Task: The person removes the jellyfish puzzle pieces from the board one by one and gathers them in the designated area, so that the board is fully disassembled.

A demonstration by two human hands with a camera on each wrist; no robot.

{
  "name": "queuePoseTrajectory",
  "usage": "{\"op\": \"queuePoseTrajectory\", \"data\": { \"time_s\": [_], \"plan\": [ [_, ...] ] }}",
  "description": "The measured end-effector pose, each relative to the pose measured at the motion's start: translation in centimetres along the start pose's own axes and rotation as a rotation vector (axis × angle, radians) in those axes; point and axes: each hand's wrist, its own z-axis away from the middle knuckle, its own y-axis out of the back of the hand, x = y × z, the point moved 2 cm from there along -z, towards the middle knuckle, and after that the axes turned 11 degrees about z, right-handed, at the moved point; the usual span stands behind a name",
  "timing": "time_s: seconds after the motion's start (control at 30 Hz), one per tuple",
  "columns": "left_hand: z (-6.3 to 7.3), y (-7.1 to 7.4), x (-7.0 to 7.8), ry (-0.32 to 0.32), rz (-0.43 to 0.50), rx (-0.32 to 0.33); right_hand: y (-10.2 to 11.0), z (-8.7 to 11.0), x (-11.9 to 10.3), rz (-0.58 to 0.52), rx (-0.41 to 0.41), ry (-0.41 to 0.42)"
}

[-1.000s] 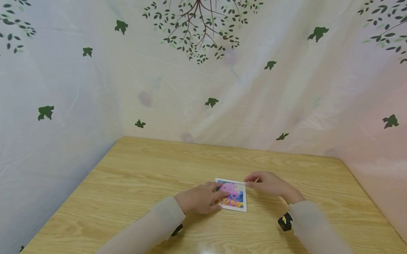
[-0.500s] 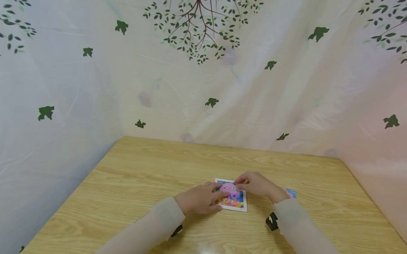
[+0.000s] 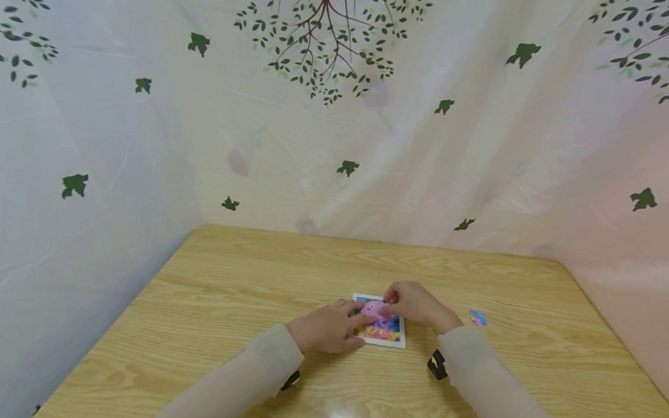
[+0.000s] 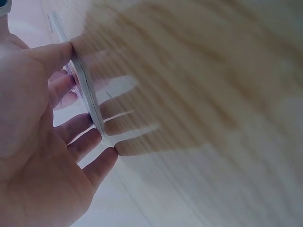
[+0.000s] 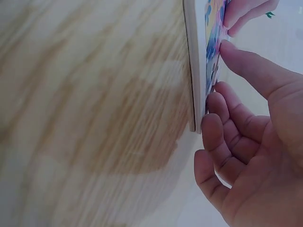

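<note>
A small white-framed jigsaw puzzle (image 3: 385, 333) with a pink cartoon octopus lies on the wooden table in the head view. My left hand (image 3: 327, 327) rests on its left side, fingers spread; fingertips touch the frame edge in the left wrist view. Over the puzzle's top right part, my right hand (image 3: 417, 303) pinches with thumb and index finger what looks like a puzzle piece, mostly hidden. The right wrist view shows the thumb (image 5: 241, 61) at the picture surface and the other fingers curled beside the frame. A loose blue and pink puzzle piece (image 3: 478, 317) lies to the right.
The wood-grain table (image 3: 238, 280) stretches around the puzzle. Behind it and at both sides hangs a pale curtain (image 3: 291, 161) printed with leaves and branches. A black wrist device (image 3: 437, 365) sits below the right sleeve.
My right hand has moved left from the puzzle's top right corner onto its upper right part. The loose piece, earlier hidden by the right arm, now shows. The left hand stays put.
</note>
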Motion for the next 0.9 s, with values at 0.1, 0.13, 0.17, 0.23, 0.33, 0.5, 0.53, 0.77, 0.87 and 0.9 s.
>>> {"op": "queuePoseTrajectory", "data": {
  "time_s": [0.1, 0.13, 0.17, 0.23, 0.33, 0.5, 0.53, 0.77, 0.87, 0.9],
  "plan": [
    [-0.03, -0.06, -0.02, 0.010, 0.000, -0.004, -0.04, -0.02, -0.17, -0.017, -0.011, -0.031],
    [-0.02, -0.05, -0.03, 0.012, 0.001, -0.004, -0.06, -0.01, -0.20, -0.023, -0.014, -0.037],
    [-0.03, -0.07, -0.05, 0.012, 0.002, -0.004, -0.07, 0.00, -0.23, -0.029, -0.016, -0.043],
    [-0.03, -0.06, -0.08, 0.012, 0.002, -0.005, -0.07, 0.02, -0.27, -0.036, -0.019, -0.053],
    [-0.05, -0.05, -0.11, 0.009, -0.001, -0.004, -0.14, 0.01, -0.26, -0.048, -0.020, -0.070],
    [-0.09, -0.09, -0.20, 0.011, 0.002, -0.007, -0.34, -0.17, -0.08, -0.060, 0.003, -0.067],
    [-0.09, -0.10, -0.21, 0.012, 0.003, -0.008, -0.39, -0.22, -0.04, -0.063, 0.009, -0.063],
    [-0.12, -0.23, -0.27, 0.011, -0.002, -0.002, -0.33, -0.64, 0.07, -0.072, 0.060, -0.016],
    [-0.17, -0.28, -0.30, 0.006, -0.003, 0.001, -0.17, -0.73, 0.12, -0.076, 0.057, 0.004],
    [-0.20, -0.30, -0.30, 0.006, -0.002, -0.001, -0.17, -0.75, 0.15, -0.076, 0.054, 0.011]
  ]
}}
